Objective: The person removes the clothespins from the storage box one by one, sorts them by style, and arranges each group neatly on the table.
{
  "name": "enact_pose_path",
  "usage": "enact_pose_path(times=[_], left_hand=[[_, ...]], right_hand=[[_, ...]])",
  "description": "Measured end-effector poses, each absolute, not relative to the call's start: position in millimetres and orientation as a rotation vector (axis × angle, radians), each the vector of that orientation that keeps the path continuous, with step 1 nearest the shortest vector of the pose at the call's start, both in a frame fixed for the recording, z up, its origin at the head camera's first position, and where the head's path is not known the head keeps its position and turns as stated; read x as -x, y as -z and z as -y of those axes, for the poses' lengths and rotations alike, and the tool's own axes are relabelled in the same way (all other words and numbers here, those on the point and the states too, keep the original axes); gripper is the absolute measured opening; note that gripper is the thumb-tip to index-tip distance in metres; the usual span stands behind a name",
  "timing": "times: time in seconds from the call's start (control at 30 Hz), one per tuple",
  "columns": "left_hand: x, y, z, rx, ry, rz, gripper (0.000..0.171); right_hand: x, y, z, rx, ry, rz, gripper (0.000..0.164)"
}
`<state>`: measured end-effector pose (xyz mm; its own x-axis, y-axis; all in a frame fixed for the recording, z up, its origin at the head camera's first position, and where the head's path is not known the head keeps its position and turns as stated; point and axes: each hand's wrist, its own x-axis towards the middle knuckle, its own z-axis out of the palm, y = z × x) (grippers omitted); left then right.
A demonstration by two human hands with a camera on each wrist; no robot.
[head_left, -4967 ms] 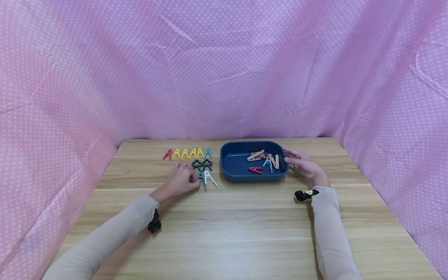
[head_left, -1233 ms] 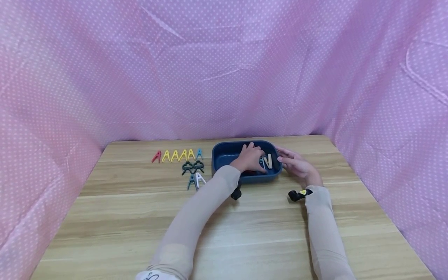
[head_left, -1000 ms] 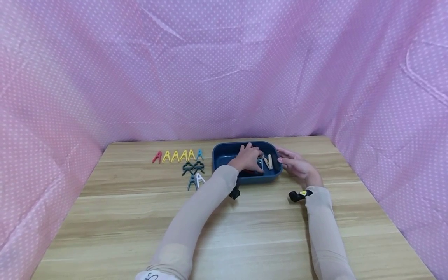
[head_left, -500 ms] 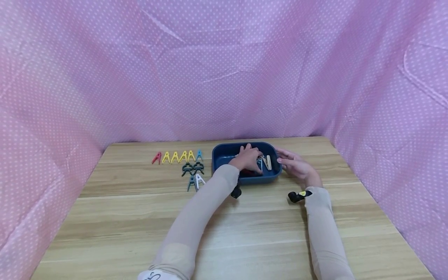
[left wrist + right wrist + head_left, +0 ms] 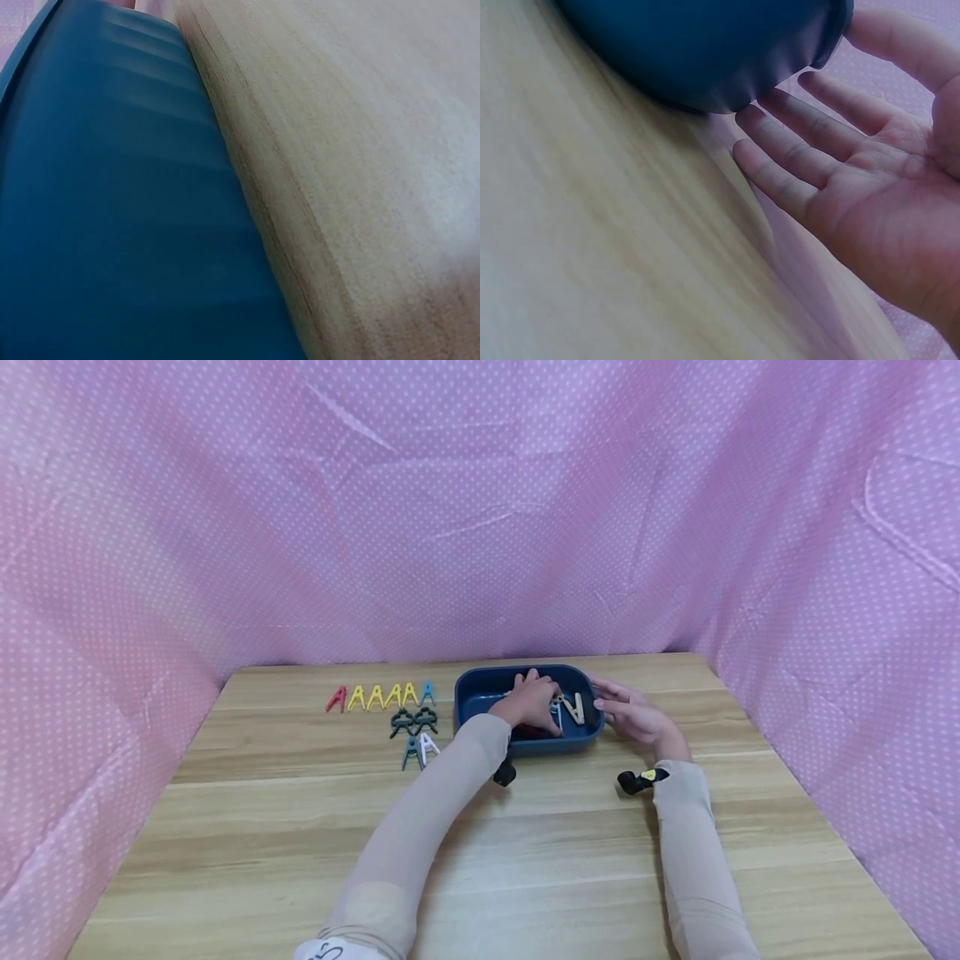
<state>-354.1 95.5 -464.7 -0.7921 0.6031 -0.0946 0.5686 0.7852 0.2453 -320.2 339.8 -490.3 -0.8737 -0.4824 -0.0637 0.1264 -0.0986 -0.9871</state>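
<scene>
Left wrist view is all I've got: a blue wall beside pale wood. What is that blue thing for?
Observer: I can only say what shows: it's the side of a box with clips inside, including a beige clip.
Operator: Oh! So where's the left hand?
Observer: The head view shows the left hand reaching down into the box; its fingertips are hidden, so I can't tell whether it grips anything.
Operator: And the other hand?
Observer: In the right wrist view, the right hand is at the box's end, its fingers nearly straight.
</scene>
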Motion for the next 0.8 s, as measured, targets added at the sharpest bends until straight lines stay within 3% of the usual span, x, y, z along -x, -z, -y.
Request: enact_pose_path(times=[0.8], left_hand=[[356.5, 454.8, -86.6, -0.993, -0.581, -2.820, 0.075]], right_hand=[[320.5, 491.7, -339.7, 0.408, 2.071, -1.718, 0.060]])
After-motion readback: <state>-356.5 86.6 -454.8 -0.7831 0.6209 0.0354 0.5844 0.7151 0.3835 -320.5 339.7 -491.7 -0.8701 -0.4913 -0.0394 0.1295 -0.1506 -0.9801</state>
